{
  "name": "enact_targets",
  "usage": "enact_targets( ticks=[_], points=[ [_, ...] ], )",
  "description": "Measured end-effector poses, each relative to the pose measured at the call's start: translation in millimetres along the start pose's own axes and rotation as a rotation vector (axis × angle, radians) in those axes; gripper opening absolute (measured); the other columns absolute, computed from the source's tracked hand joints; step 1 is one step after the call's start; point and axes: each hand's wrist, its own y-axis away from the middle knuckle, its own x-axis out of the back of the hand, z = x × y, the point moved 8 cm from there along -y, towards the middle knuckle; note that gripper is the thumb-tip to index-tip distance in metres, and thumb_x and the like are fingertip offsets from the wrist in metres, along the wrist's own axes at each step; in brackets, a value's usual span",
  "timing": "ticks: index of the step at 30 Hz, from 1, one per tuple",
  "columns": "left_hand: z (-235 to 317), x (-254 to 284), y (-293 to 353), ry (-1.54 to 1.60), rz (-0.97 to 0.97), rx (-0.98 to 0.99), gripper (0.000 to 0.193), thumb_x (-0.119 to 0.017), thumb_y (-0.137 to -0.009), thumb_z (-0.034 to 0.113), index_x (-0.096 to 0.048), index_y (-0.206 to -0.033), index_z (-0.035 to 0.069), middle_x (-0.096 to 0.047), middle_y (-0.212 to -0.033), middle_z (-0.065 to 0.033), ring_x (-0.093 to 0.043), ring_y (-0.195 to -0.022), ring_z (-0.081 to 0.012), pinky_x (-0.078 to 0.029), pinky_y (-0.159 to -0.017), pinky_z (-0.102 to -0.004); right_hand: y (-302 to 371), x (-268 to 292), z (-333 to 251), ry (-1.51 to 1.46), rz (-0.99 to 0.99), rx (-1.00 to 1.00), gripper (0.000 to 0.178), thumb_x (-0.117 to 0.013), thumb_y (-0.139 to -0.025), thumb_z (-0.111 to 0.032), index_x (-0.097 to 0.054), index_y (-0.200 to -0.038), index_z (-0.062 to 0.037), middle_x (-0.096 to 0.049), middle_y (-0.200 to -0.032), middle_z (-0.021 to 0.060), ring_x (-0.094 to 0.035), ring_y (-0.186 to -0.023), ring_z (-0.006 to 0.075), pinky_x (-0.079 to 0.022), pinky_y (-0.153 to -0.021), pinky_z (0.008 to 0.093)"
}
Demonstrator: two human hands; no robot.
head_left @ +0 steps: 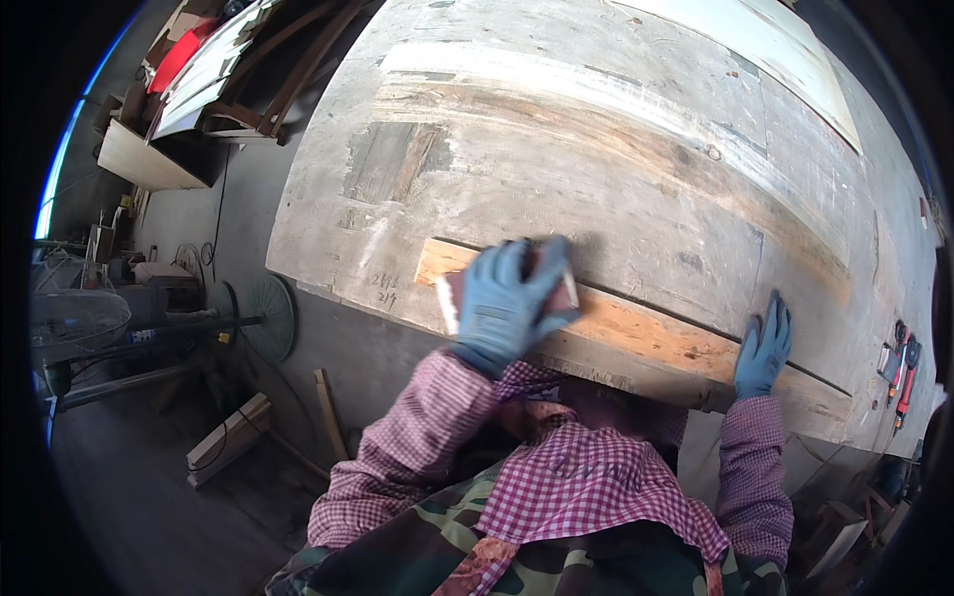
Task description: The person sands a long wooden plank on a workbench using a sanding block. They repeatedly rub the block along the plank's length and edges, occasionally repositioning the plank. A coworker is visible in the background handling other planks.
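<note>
A long narrow wooden plank [651, 333] lies along the front edge of the worktable, its grain orange-brown in places. My left hand [502, 303], in a blue-grey glove, presses down near the plank's left end. Under its palm it grips a piece of sandpaper [449, 301], reddish brown with a whitish edge; the glove covers most of it. Farther right, my gloved right hand [763, 348] lies on the plank toward its right end, fingers stretched out over the far edge and holding nothing.
The large grey worktable [616, 219] is worn and stained. Several red and black hand tools [904, 372] lie at its right edge, and a pale sheet [765, 50] at the far right. A fan [84, 313] stands to the left, with wood offcuts [229, 437] on the floor.
</note>
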Motion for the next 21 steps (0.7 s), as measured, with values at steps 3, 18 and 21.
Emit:
enact_targets(
  ticks=[3,18,21],
  points=[
    [-129.0,34.6,18.8,-0.134,0.114,0.317,0.080,-0.070,-0.084,0.052,-0.038,-0.151,0.023,-0.055,-0.125,-0.0242,-0.053,-0.116,-0.0387,-0.044,-0.098,-0.0481,3.2,-2.4,-0.1,0.059,0.001,-0.015,0.055,-0.052,-0.098,-0.022,-0.038,-0.150,-0.0122,-0.046,-0.146,0.0165,-0.041,-0.133,0.0381,-0.032,-0.112,0.0484],
    [102.3,-26.7,3.2,0.213,-0.058,-0.297,0.079,-0.060,-0.080,0.066,-0.047,-0.144,0.022,-0.044,-0.138,-0.0221,-0.042,-0.129,-0.0404,-0.034,-0.108,-0.0577,3.3,-2.6,3.3,0.038,0.021,0.024,0.054,-0.052,-0.096,-0.017,-0.041,-0.148,-0.0085,-0.045,-0.147,0.0141,-0.041,-0.134,0.0386,-0.032,-0.112,0.0477],
    [-24.4,8.9,4.4,-0.046,0.014,0.110,0.091,-0.067,-0.074,0.069,-0.040,-0.150,0.026,-0.045,-0.137,-0.0218,-0.044,-0.126,-0.0380,-0.038,-0.104,-0.0544,3.1,3.4,-0.9,0.019,0.052,0.041,0.053,-0.053,-0.096,-0.017,-0.041,-0.147,-0.0085,-0.046,-0.146,0.0145,-0.042,-0.133,0.0382,-0.032,-0.112,0.0478]
  ],
)
